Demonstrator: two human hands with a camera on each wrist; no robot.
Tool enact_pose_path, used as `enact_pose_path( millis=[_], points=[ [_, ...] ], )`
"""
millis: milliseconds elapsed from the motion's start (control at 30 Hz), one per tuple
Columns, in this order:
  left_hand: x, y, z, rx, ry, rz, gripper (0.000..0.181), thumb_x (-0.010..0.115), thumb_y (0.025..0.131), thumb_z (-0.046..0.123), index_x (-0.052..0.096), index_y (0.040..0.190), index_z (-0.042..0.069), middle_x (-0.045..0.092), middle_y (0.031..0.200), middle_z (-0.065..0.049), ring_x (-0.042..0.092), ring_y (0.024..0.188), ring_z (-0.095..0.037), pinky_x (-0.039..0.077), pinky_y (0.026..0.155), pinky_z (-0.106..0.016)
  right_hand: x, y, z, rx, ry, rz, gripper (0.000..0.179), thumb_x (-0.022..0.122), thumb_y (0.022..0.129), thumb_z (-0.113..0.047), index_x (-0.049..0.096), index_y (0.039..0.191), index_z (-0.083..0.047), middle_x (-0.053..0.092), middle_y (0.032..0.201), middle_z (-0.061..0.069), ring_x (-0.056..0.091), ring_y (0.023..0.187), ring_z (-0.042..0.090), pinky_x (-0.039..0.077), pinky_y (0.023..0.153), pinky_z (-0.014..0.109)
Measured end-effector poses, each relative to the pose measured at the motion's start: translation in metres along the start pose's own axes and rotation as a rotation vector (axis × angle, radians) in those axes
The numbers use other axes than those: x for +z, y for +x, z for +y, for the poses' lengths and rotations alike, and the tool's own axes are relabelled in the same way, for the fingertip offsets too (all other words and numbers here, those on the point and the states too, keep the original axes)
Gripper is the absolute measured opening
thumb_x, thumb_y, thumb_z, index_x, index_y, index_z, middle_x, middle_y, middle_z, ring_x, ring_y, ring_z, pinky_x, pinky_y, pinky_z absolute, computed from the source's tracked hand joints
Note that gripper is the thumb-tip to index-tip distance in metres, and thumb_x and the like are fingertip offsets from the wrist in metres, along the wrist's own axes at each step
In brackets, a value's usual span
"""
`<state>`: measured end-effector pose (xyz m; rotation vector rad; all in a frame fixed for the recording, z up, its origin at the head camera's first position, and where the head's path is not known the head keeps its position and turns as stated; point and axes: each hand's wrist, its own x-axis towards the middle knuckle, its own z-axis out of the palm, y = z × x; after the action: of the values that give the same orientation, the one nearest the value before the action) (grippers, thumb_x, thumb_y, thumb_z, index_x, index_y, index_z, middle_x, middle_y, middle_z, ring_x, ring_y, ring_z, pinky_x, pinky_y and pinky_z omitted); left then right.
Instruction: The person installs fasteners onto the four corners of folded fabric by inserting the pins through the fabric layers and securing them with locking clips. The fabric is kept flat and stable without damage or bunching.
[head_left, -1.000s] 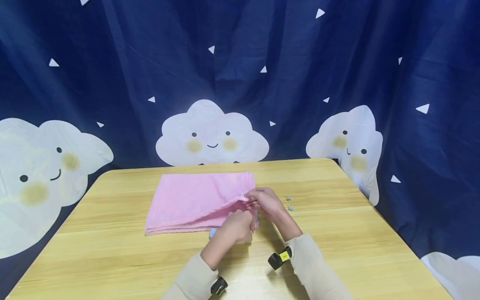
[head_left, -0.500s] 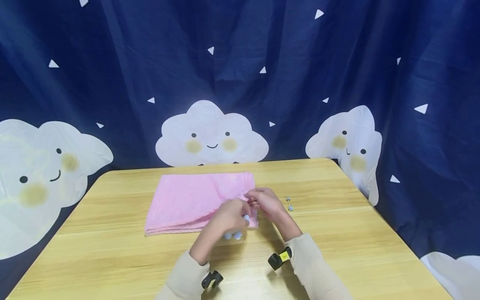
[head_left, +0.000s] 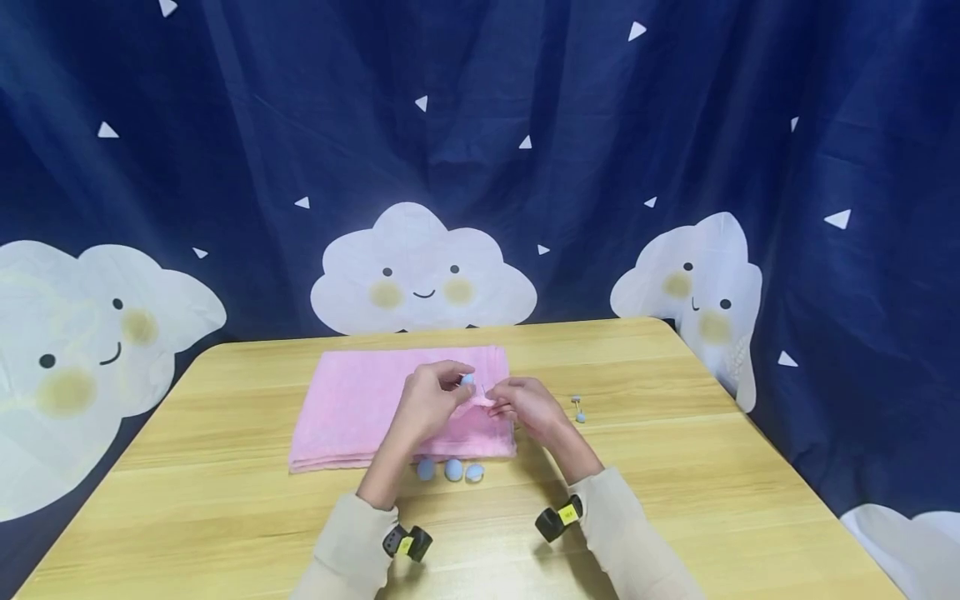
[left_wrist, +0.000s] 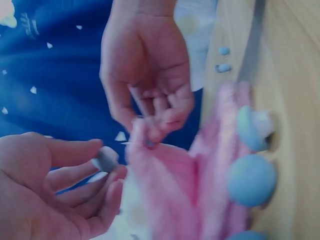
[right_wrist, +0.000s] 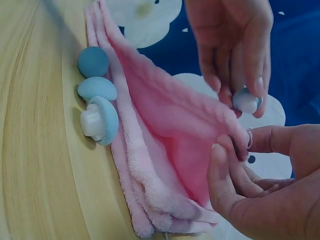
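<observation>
A folded pink fleecy cloth (head_left: 352, 408) lies on the table. My right hand (head_left: 531, 407) pinches its raised near corner between thumb and fingers, and the layers gape open below in the right wrist view. A thin pin-like line (head_left: 483, 388) sticks up by those fingertips. My left hand (head_left: 426, 402) is over the cloth, pinching a blue mushroom-shaped cap (right_wrist: 247, 101) with a white stem. The cap is close to the pinched corner but apart from it in both wrist views. The part of the corner under my right fingers is hidden.
Three more blue mushroom-shaped caps (head_left: 453, 470) lie in a row along the cloth's near edge. Two small blue pieces (head_left: 581, 417) with thin shafts lie right of my right hand. A dark blue curtain (head_left: 480, 167) hangs behind the wooden table (head_left: 225, 533).
My left hand has come out from under the cloth's fold, picked up a cap and moved up beside the pinched corner. The fold has dropped. My right hand has stayed in place.
</observation>
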<state>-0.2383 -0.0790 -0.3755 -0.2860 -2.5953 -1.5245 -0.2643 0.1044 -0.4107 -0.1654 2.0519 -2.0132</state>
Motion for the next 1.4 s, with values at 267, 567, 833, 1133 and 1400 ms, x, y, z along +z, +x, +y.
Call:
enact_pose_path(
  millis=[267,567,833,1133,1400],
  points=[
    [0.009,0.008,-0.019,-0.077,-0.271,0.007,0.024,0.073,0.09,0.002,0.074,0.113,0.003,0.076,0.107,-0.018,0.076,0.096,-0.028,0.061,0.079,-0.03,0.0,-0.001,-0.001,0.014,-0.012,-0.012,0.021,0.061,0.093,-0.007,0.065,0.105,0.01,0.068,0.085,0.008,0.066,0.075,0.013,0.057,0.077,0.027],
    [0.01,0.008,-0.021,-0.065,-0.267,0.002,0.026,0.073,0.09,0.002,0.076,0.115,0.009,0.076,0.113,-0.015,0.075,0.099,-0.026,0.06,0.076,-0.027,0.0,0.0,0.0,0.011,-0.025,-0.028,0.026,0.061,0.093,-0.008,0.064,0.108,0.012,0.069,0.085,0.007,0.066,0.075,0.013,0.056,0.075,0.026],
    [0.01,0.008,-0.02,-0.025,-0.246,0.0,0.028,0.074,0.089,0.005,0.075,0.117,0.006,0.075,0.118,-0.013,0.071,0.114,-0.028,0.057,0.096,-0.038,0.001,-0.001,-0.001,0.018,-0.008,-0.027,0.024,0.061,0.093,-0.009,0.064,0.105,0.011,0.067,0.079,0.003,0.066,0.074,0.012,0.055,0.073,0.024],
    [0.011,0.006,-0.016,-0.017,-0.222,0.014,0.023,0.078,0.086,0.005,0.077,0.109,0.006,0.078,0.108,-0.01,0.073,0.107,-0.027,0.057,0.095,-0.04,0.001,-0.002,-0.001,0.018,-0.005,-0.031,0.023,0.061,0.093,-0.01,0.066,0.104,0.01,0.068,0.079,0.003,0.066,0.073,0.012,0.054,0.071,0.024],
    [0.012,0.005,-0.017,0.025,-0.153,0.026,0.02,0.075,0.09,0.011,0.078,0.11,0.008,0.078,0.109,-0.009,0.073,0.108,-0.026,0.057,0.096,-0.042,0.0,-0.002,-0.001,0.012,0.003,-0.051,0.034,0.058,0.095,-0.009,0.061,0.114,0.019,0.071,0.082,0.004,0.068,0.074,0.011,0.056,0.074,0.024]
  ],
)
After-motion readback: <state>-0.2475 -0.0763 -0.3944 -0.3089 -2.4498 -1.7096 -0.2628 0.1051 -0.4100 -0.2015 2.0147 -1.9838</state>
